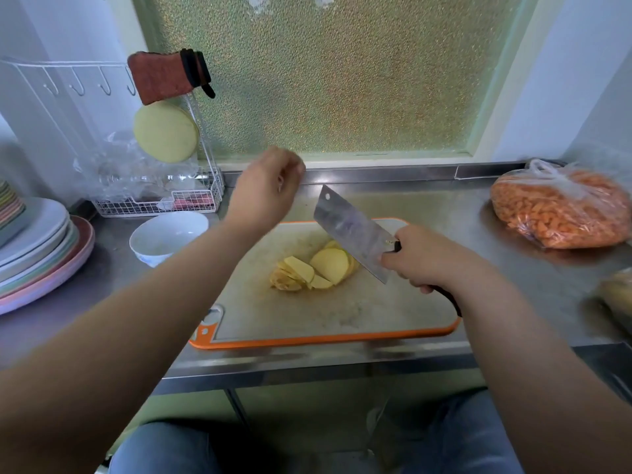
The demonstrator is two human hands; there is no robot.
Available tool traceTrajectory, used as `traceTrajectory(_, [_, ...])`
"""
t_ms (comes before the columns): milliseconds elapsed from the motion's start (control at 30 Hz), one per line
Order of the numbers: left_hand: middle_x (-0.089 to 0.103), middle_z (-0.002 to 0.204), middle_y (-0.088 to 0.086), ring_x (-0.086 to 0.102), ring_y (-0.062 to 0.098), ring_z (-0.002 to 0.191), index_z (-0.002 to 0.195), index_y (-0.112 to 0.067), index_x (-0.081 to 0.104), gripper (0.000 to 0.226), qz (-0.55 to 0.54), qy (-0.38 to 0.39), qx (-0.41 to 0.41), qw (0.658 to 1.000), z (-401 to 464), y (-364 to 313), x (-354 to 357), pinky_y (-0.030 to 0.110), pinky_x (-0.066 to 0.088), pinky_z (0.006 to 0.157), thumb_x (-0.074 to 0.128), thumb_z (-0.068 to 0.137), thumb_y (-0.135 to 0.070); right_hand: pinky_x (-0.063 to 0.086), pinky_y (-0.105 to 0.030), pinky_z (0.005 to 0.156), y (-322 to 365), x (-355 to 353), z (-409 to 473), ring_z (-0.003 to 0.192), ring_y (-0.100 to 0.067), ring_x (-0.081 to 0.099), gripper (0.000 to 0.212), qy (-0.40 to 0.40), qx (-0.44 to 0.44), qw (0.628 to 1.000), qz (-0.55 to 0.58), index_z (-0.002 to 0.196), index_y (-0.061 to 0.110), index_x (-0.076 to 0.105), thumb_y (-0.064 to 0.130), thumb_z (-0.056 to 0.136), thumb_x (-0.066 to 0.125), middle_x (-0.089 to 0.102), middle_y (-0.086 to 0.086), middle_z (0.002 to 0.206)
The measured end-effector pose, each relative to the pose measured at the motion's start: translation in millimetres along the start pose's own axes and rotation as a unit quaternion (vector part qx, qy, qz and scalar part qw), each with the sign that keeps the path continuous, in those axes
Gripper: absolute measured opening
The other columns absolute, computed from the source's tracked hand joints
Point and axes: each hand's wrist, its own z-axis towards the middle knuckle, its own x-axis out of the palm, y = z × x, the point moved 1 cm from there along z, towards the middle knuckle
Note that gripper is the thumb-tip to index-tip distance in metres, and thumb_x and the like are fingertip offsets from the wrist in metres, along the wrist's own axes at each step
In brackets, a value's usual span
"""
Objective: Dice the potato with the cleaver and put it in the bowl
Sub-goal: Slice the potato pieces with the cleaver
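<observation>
Head view: right hand (419,260) is gripping cleaver (354,232) over potato (316,270) slices; left hand (268,186), loosely curled and holding nothing, should be pinning them, fingertips tucked.

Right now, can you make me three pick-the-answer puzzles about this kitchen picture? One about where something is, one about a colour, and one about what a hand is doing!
1. Where is the white bowl?
A. left of the cutting board
B. on the board
C. beside the carrot bag

2. What colour is the board's rim?
A. blue
B. orange
C. green

3. What is the right hand doing?
A. resting flat
B. holding a plate
C. gripping the cleaver

Answers: 1 A, it sits on the counter left of the board. 2 B, an orange edge shows. 3 C, fingers wrap the handle, blade over the potato slices.
</observation>
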Motion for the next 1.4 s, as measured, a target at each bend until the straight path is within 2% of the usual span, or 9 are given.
traceTrajectory(67, [0.063,0.086,0.006,0.058,0.024,0.080,0.089,-0.011,0.063,0.027,0.017,0.079,0.007,0.997,-25,-2,11,0.033,0.045,0.071,0.048,0.092,-0.033,0.044,-0.029,0.046,-3,10,4,0.051,-0.029,0.054,0.027,-0.008,0.009,1.000,0.013,0.092,-0.003,0.058,0.022,0.089,0.049,0.059,-0.017,0.069])
traceTrajectory(200, [0.063,0.097,-0.001,0.059,0.020,0.092,0.093,-0.018,0.068,0.045,0.018,0.227,0.027,0.973,-61,7,27,0.026,0.042,0.083,0.048,0.083,-0.057,0.042,-0.024,0.044,3,27,4,0.040,-0.025,0.053,0.029,-0.002,-0.016,1.000,-0.023,0.068,0.006,0.049,0.022,0.093,0.052,0.051,-0.010,0.052])
traceTrajectory(367, [0.058,0.111,-0.005,0.049,0.019,0.105,0.107,-0.025,0.066,0.065,0.029,0.304,0.004,0.952,-86,18,31,0.028,0.038,0.091,0.053,0.063,-0.071,0.039,-0.020,0.039,7,33,4,0.040,-0.022,0.050,0.029,0.027,-0.037,0.998,-0.051,0.066,0.012,0.046,0.021,0.093,0.054,0.049,-0.007,0.055])
traceTrajectory(533, [0.053,0.110,-0.010,0.043,0.012,0.101,0.107,-0.032,0.063,0.048,0.043,0.329,0.005,0.943,-94,18,38,0.032,0.038,0.093,0.067,0.069,-0.061,0.044,-0.027,0.046,10,33,7,0.050,-0.027,0.055,0.015,0.042,-0.041,0.996,-0.068,0.089,0.007,0.053,0.022,0.093,0.054,0.051,-0.008,0.063])
traceTrajectory(700, [0.054,0.105,-0.014,0.044,0.011,0.098,0.105,-0.038,0.066,0.040,0.027,0.334,-0.001,0.942,-94,19,41,0.032,0.039,0.093,0.059,0.072,-0.058,0.036,-0.025,0.047,8,29,11,0.048,-0.019,0.044,0.011,-0.005,-0.034,0.990,-0.136,0.085,0.012,0.049,0.019,0.091,0.054,0.043,-0.002,0.061])
traceTrajectory(833, [0.053,0.102,-0.015,0.046,0.014,0.098,0.100,-0.036,0.066,0.042,0.022,0.335,-0.010,0.942,-94,22,43,0.035,0.040,0.093,0.051,0.072,-0.062,0.040,-0.026,0.053,4,27,12,0.059,-0.025,0.049,0.008,-0.042,-0.025,0.991,-0.128,0.086,0.015,0.049,0.021,0.091,0.051,0.047,-0.003,0.065])
traceTrajectory(1067, [0.050,0.104,-0.012,0.039,0.012,0.103,0.098,-0.038,0.062,0.047,0.018,0.345,-0.040,0.938,-96,19,43,0.033,0.036,0.097,0.054,0.065,-0.071,0.053,-0.033,0.057,11,37,12,0.049,-0.024,0.053,0.018,0.025,-0.038,0.994,-0.100,0.098,0.004,0.059,0.019,0.091,0.053,0.050,-0.007,0.064])
traceTrajectory(1167, [0.048,0.103,-0.012,0.039,0.015,0.104,0.095,-0.036,0.059,0.055,0.057,0.329,-0.058,0.941,-98,13,50,0.033,0.036,0.095,0.051,0.059,-0.077,0.043,-0.028,0.048,8,38,17,0.053,-0.026,0.051,0.021,0.006,-0.030,0.993,-0.116,0.103,0.003,0.062,0.017,0.089,0.056,0.049,-0.007,0.065])
traceTrajectory(1400, [0.049,0.098,-0.008,0.044,0.022,0.099,0.088,-0.031,0.056,0.038,0.069,0.289,-0.067,0.953,-101,12,55,0.036,0.040,0.091,0.042,0.067,-0.060,0.031,-0.022,0.043,4,32,18,0.046,-0.017,0.041,0.007,-0.013,-0.021,0.990,-0.140,0.087,0.011,0.050,0.016,0.088,0.055,0.044,-0.003,0.061])
